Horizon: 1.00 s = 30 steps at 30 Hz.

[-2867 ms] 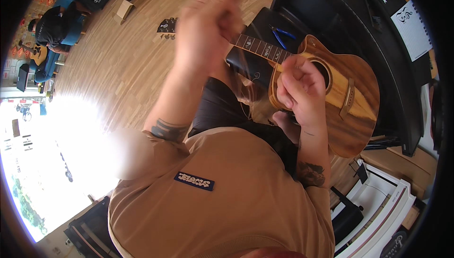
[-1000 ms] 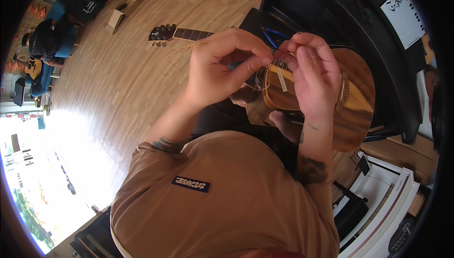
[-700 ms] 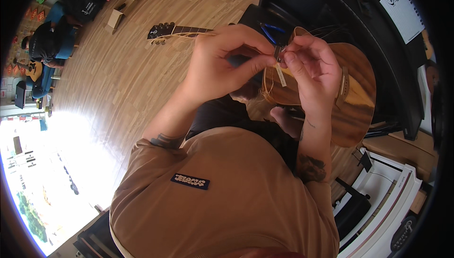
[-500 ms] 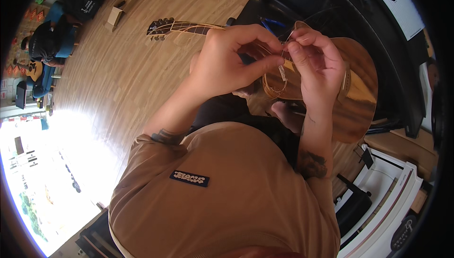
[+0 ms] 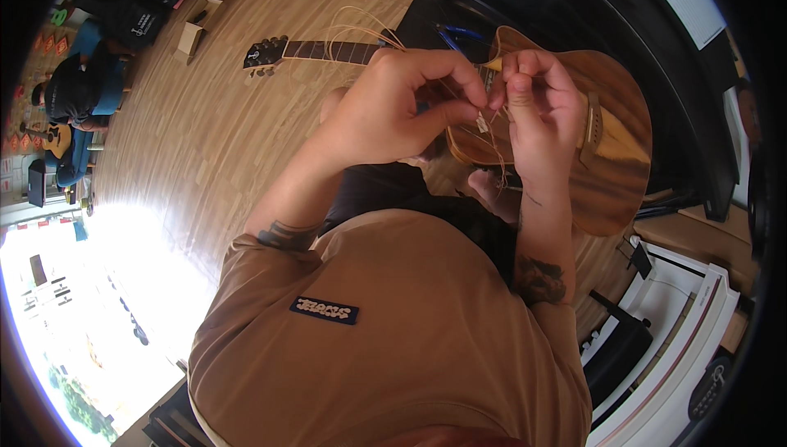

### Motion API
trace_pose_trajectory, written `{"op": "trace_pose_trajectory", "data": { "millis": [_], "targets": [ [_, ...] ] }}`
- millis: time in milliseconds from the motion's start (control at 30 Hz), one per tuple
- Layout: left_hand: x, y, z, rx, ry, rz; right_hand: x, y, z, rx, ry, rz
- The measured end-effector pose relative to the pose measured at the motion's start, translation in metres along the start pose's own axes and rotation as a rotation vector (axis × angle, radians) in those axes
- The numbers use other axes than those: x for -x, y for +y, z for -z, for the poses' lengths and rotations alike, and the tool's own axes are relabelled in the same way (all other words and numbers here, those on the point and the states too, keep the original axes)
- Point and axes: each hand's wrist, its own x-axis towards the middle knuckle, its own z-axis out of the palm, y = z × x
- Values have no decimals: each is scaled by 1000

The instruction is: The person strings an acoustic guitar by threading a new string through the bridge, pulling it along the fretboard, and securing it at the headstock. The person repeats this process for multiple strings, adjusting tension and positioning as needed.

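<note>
Left hand [image 5: 410,107] and right hand [image 5: 545,102] pinch string [image 5: 361,10], now arched beyond guitar neck [image 5: 311,50]. Wooden floor [image 5: 197,127] extends left.

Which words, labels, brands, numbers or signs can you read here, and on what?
Wording not copied; places only.
Navy shirt patch: pale lettering.
Black bag: white print, too small.
White notepad: emblem; print too small.
Pale tag, headstock, black oval object, orange signs: any print too small.

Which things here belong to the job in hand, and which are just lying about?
Job in hand:
strands, in left hand and right hand
guitar
pliers, probably; not held

Apparently just about:
notepad
box on the floor
bags
</note>
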Motion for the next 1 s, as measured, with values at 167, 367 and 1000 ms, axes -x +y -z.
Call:
{"op": "trace_pose_trajectory", "data": {
  "millis": [167,367,1000],
  "targets": [
    [-1,-3,-2,30,38,-98,2,-4,-6,-60,55,-95],
    [-2,-9,-5,189,126,-106,4,-10,-8,9,50,-110],
    [0,3,2,79,268,-60,23,-3,1,155,-96,-103]
  ]
}}
